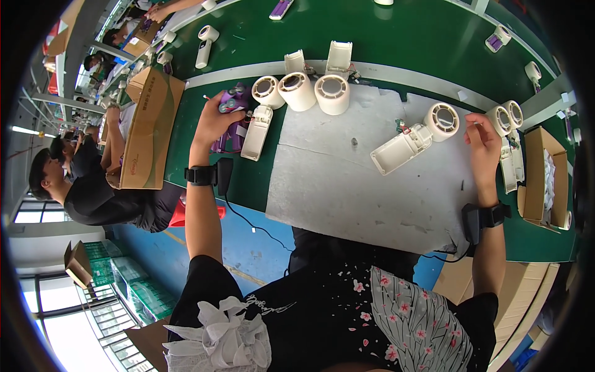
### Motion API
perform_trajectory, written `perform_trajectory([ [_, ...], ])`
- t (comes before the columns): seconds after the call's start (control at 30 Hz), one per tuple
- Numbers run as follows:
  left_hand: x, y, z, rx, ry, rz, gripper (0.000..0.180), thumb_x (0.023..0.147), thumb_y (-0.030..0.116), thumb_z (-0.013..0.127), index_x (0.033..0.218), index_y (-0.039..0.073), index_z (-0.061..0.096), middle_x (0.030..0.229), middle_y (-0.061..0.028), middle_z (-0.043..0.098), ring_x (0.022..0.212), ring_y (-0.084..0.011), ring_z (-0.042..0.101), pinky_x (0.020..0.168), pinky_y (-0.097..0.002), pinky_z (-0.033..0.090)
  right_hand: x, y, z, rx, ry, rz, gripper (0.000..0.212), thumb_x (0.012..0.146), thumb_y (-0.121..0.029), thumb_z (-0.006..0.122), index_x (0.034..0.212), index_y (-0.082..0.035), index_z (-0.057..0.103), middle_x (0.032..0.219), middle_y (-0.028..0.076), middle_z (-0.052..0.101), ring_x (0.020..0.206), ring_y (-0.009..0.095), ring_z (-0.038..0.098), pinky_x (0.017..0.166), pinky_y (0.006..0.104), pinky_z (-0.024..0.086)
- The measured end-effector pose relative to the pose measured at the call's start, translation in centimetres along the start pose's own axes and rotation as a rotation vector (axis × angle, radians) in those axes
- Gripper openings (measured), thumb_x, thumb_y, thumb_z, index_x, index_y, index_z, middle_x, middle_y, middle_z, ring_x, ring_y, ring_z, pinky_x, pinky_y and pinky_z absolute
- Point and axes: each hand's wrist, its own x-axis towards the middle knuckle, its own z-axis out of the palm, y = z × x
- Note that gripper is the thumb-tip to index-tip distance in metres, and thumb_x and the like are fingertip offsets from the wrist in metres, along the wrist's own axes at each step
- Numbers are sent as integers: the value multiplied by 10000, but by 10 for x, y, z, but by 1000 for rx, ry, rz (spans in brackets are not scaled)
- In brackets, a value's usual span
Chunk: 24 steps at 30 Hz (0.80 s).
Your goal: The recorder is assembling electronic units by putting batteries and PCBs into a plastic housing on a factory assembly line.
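My left hand (215, 124) is closed around a purple battery pack (235, 98) at the left of the bench, over more purple packs (235, 137). Right beside it lies an open white handheld fan housing (256, 133) with a round head (266, 92). On the grey mat (334, 167) another opened fan (403, 149) lies at a slant, its small wires showing at the joint and its round head (442, 122) toward my right hand (483, 142). The fingers of that hand are curled just right of this head, apart from it. Whatever they may pinch is hidden.
Two white fan heads (333, 95) stand along the mat's far edge by a raised rail. More fan parts (511, 155) and an open carton (545, 180) are at the right. A large cardboard box (152, 130) stands left, with a seated co-worker (93, 192) beyond it.
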Motion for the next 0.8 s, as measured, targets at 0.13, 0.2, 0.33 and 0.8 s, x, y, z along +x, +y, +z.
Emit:
perform_trajectory([
  [0.13,-1,11,13,432,-32,165,476,697,57,749,1140,19,578,914,-80,660,815,-179,617,784,-294,500,2,2,-1,-17,-8,20,147,922,-32,541,1028,-19,643,817,-3,580,678,68,494,631,205,407],
  [0.2,-4,11,13,507,-26,221,478,704,64,751,1140,23,558,971,-86,640,865,-180,596,814,-297,482,1,3,0,-22,-17,38,146,932,-40,538,1032,-18,641,837,-2,578,691,74,496,642,209,411],
  [0.33,-4,14,4,522,-189,192,492,720,166,768,1138,33,545,1092,-151,577,1024,-294,564,898,-356,459,0,0,1,-3,-11,29,135,934,-51,550,1027,-17,643,826,-6,578,686,73,494,646,207,411],
  [0.8,-52,104,20,506,60,412,352,864,189,720,1084,9,512,999,-117,533,902,-227,525,810,-316,443,-1,-72,23,-368,-237,-42,439,857,-117,685,1278,-102,561,1217,39,566,885,154,577,735,274,484],
])
